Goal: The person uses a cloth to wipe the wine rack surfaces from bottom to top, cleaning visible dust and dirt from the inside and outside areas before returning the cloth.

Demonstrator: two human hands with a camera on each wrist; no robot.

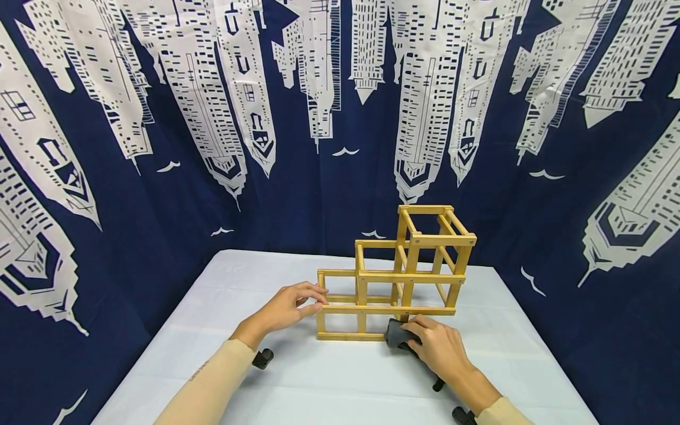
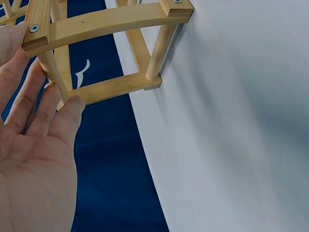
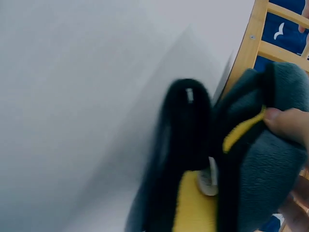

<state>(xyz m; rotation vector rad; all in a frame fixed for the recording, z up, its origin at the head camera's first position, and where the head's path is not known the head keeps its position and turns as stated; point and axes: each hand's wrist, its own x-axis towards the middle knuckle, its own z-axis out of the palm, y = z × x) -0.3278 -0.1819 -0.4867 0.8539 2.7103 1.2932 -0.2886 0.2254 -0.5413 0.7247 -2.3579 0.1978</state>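
A stepped wooden rack (image 1: 362,295) stands on the table. My left hand (image 1: 292,306) is at its lower left end; in the left wrist view the hand's fingers (image 2: 67,118) lie around the corner of the wooden frame (image 2: 108,21). In front of the rack's lower middle, my right hand (image 1: 438,345) grips a dark grey plush piece (image 1: 398,333) with black trim. Close up, the plush piece (image 3: 270,179) shows a yellow strip under the thumb. Beside it is a long black part (image 3: 186,116) with a yellow panel; its exact kind is unclear.
The white-covered table (image 1: 319,383) reaches back to a dark blue curtain (image 1: 303,206) printed with white buildings. The rack's tallest section (image 1: 441,239) rises at the right. Black devices (image 1: 262,358) show near both wrists.
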